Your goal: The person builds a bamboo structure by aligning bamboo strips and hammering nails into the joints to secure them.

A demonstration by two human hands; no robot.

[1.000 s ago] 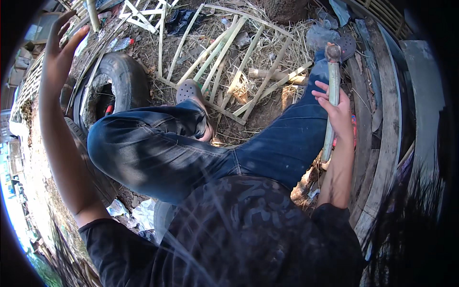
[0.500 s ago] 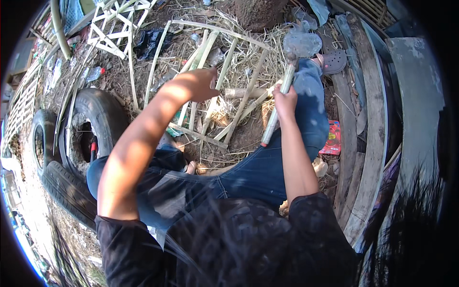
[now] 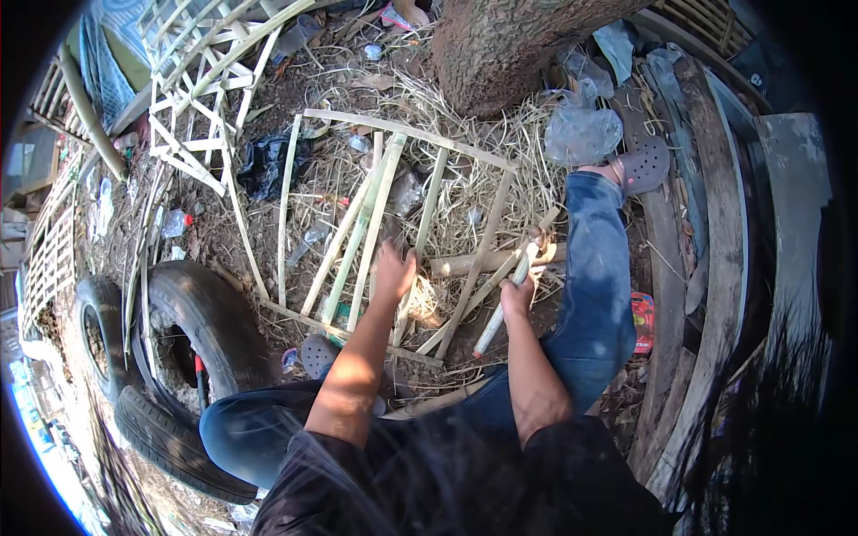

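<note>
My right hand (image 3: pixel 517 297) is wrapped around the pale handle of a hammer (image 3: pixel 494 327). The hammer's dark head points away from me, above a round wooden piece (image 3: pixel 483 262) on the ground. In front of me lies a frame of split bamboo strips (image 3: pixel 407 132), with several slats running across between two rails. My left hand (image 3: pixel 394 271) is over the middle of this frame, close to a bamboo slat (image 3: pixel 380 210). Its fingertips are blurred, so whether they grip anything is unclear.
Old tyres (image 3: pixel 201 313) stand at the left, below a bamboo lattice (image 3: pixel 201 98). A tree trunk (image 3: pixel 500 54) rises at the far side. Weathered planks (image 3: pixel 715 223) line the right. Straw, plastic bottles and a black plastic bag (image 3: pixel 264 167) litter the soil. My legs flank the frame.
My left hand has come down and nearer over the bamboo slats. My right hand has moved forward and slightly left, lowering the hammer toward the frame. The view has shifted with my head.
</note>
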